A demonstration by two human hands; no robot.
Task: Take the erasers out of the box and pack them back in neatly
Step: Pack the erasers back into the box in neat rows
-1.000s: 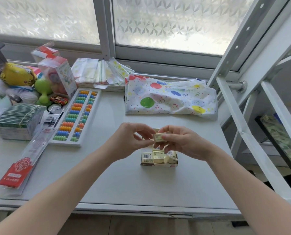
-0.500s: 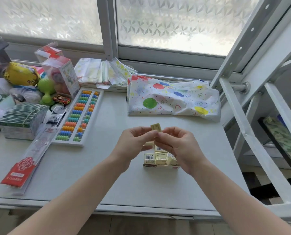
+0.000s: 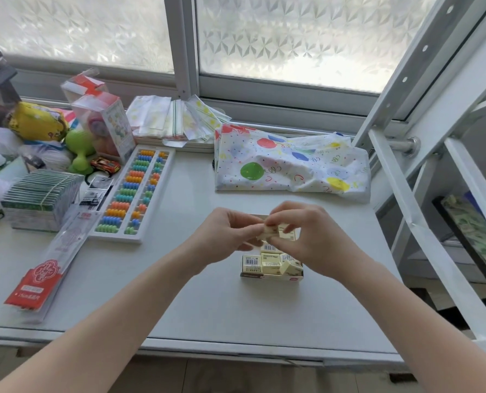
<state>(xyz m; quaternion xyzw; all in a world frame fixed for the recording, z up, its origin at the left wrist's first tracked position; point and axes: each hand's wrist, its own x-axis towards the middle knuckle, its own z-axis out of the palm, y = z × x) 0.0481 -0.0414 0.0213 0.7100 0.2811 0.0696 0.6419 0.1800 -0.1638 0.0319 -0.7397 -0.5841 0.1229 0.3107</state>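
Observation:
A small open box [image 3: 270, 276] sits on the grey table [image 3: 208, 302] just below my hands, with several pale yellow erasers [image 3: 270, 260] inside; one at the right lies tilted. Directly above the box, my left hand [image 3: 230, 236] and my right hand [image 3: 312, 239] meet, and both pinch one pale yellow eraser [image 3: 273, 231] between their fingertips. My fingers cover the far end of the box.
A colourful abacus [image 3: 135, 191] lies to the left, with a banded stack of cards [image 3: 40, 197] and a red-labelled clear packet [image 3: 49, 265] beyond it. A balloon-print bag [image 3: 290, 165] rests at the back. Toys crowd the far left; a white metal frame [image 3: 412, 194] stands at the right.
The eraser held by both hands has come down from upright above the fingers to a flatter pose closer to the box. The view has shifted slightly.

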